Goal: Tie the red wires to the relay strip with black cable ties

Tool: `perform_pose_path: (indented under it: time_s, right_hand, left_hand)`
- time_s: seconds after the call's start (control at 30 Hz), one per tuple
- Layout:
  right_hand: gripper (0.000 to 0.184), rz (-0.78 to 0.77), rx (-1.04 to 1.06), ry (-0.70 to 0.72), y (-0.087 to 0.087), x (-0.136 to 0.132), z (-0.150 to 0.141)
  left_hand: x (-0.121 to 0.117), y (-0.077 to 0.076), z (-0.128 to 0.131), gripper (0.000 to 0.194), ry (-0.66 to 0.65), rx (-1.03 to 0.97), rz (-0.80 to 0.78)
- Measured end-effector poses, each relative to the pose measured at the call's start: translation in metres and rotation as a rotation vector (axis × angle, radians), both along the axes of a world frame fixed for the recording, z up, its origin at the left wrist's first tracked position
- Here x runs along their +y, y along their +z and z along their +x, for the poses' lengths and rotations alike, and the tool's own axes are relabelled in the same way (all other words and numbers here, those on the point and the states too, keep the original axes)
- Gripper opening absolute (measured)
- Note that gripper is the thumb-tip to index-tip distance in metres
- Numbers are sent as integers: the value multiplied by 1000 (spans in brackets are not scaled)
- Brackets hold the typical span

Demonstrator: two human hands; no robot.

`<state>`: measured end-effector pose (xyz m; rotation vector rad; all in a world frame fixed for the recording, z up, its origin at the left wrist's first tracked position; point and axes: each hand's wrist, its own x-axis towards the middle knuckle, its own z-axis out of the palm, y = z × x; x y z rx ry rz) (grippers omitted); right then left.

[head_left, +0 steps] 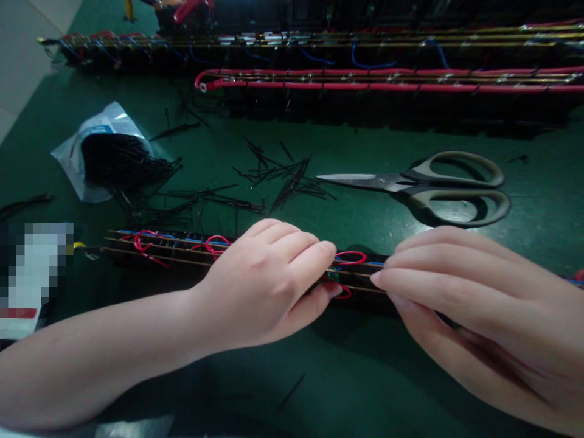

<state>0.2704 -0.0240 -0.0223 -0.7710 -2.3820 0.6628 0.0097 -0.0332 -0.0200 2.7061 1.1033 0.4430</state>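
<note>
One thin black strip (pixel 291 392) lies loose on the green table (pixel 356 389), nearest to me. Just beyond it, running left to right under my fingers, is the long dark assembly (pixel 194 237) with brass-coloured rods, blue wire and red wire loops (pixel 353 252). My left hand (pixel 274 280) rests over its middle, thumb and forefinger close together beside the red loops; I cannot tell what is between them. My right hand (pixel 465 310) meets it farther right, thumb and fingertips drawn together at the rods, and again I cannot see whether they pinch anything. Farther off, on the left, a clear bag (pixel 75 152) spills black strips (pixel 114 158), with more scattered to its right. Scissors (pixel 401 182) lie right of those, blades pointing left. At the far side, a red cable (pixel 319 86) runs along another dark assembly (pixel 387 109).
</note>
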Motion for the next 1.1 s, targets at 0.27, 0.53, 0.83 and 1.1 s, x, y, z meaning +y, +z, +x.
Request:
perform_pose_path:
  time_s: [0.27,0.53,0.83,1.1]
  right_hand:
    - [20,76,-45,9,-1,2,0]
    - [17,138,-76,2,-10,1,-2]
    - [17,179,-108,-19,-10,2,-6]
    - [19,189,-116,-43,-11,-1,-7]
  left_hand:
    - [0,0,1,21,24,-14,-43]
    - [0,2,3,25,40,-2,-103]
    - [3,7,2,34,91,37,-227]
    - [5,7,1,36,70,27,-229]
